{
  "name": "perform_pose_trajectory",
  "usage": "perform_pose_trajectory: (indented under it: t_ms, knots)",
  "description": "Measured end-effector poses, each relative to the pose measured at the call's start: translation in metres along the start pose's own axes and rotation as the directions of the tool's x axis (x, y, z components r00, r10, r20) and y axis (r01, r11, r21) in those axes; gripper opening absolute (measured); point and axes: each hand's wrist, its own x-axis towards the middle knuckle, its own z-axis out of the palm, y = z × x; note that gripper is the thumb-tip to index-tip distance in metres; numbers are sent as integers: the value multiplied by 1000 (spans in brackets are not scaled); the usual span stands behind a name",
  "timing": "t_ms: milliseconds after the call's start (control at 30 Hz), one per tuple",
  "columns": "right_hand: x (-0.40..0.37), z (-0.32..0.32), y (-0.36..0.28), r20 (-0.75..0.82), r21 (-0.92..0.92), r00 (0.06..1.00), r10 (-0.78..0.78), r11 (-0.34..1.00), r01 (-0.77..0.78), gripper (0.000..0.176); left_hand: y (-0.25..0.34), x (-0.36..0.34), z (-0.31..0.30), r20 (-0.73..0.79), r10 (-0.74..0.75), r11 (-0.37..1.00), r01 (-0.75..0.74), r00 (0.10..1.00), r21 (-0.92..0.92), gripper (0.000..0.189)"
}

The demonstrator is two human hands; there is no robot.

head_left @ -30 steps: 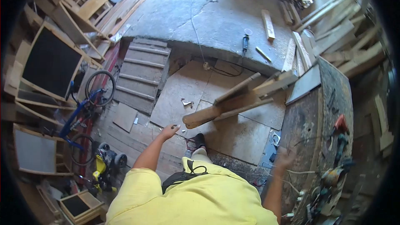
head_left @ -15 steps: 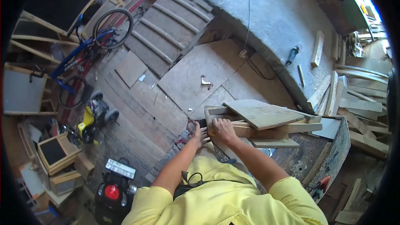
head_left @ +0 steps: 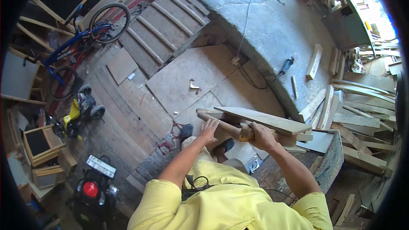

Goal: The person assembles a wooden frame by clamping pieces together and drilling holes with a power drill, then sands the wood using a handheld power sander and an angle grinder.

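My right hand (head_left: pixel 263 137) is closed around a rounded brown wooden piece (head_left: pixel 246 134), whose exact kind I cannot make out. That piece rests against a long wooden bar (head_left: pixel 223 126) of a curved frame in front of me. My left hand (head_left: pixel 208 132) lies on the near side of the bar toward its rounded left end, fingers stretched out. Just beyond the bar, a pale flat board (head_left: pixel 264 119) sits tilted on top of the wooden pieces. More wood under the board is partly hidden by my right hand.
A worn box-like bench (head_left: pixel 336 153) stands at my right. A power tool (head_left: pixel 286 66) with a cord lies on the concrete ledge (head_left: pixel 238 12), near loose timber (head_left: pixel 314 61). To the left are a blue bicycle (head_left: pixel 70 53), a yellow ride-on toy (head_left: pixel 74 110) and a motorcycle (head_left: pixel 91 189).
My right hand has moved right along the bar, away from the frame's left corner, and the brown piece now shows in it. My left hand stays near that end. The view has shifted slightly.
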Motion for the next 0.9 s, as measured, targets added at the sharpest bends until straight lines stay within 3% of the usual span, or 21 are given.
perform_pose_trajectory:
  t_ms: [33, 67, 100, 167, 200, 233, 333, 433, 533, 600, 700, 900]
  knots:
    - [-7, -10, 10, -15, -12, 1000, 3, 1000, -3, 37, 15, 15, 9, 6, 94, 993, -94, 996, 69, 110]
    - [-12, -19, 18, -23, 21, 998, -54, 998, 54, 37, 26, 31, 24, -154, 141, 990, -140, 978, 20, 95]
    - [-20, -21, 24, -32, 63, 994, -103, 992, 105, 37, 32, 44, 32, -149, 159, 987, -156, 976, 32, 95]
    - [-27, -24, 31, 7, 57, 994, -106, 993, 106, 31, 41, 65, 21, -212, 292, 953, -302, 933, -15, 63]
    - [-32, -24, 36, -25, 63, 991, -129, 989, 131, 30, 54, 64, 8, -26, 158, 985, -160, 987, -69, 42]
    - [-33, -28, 41, -66, 69, 986, -155, 985, 159, 30, 64, 60, 8, -24, 161, 985, -162, 987, -57, 42]
    - [-52, -70, 56, 15, 51, 996, -93, 994, 92, 32, 97, 56, 6, -119, 240, 969, -246, 963, -35, 39]
    - [-82, -132, 86, -22, 77, 990, -139, 987, 141, 45, 181, 37, -39, -44, 185, 980, -187, 982, -74, 38]
    - [-126, -190, 113, -136, 225, 977, -164, 955, 191, 58, 245, 30, -59, -79, 230, 973, -231, 970, -1, 40]
    - [-159, -215, 132, -171, 211, 975, -142, 961, 177, 56, 301, 9, -78, -80, 226, 972, -220, 971, 77, 39]
    - [-199, -217, 171, -275, 235, 950, -147, 948, 215, 57, 371, -16, -98, -49, 212, 960, -199, 976, 200, 37]
    - [-228, -142, 219, -419, 376, 908, -34, 903, 207, 57, 400, -9, -91, 22, 226, 871, -212, 974, 444, 36]
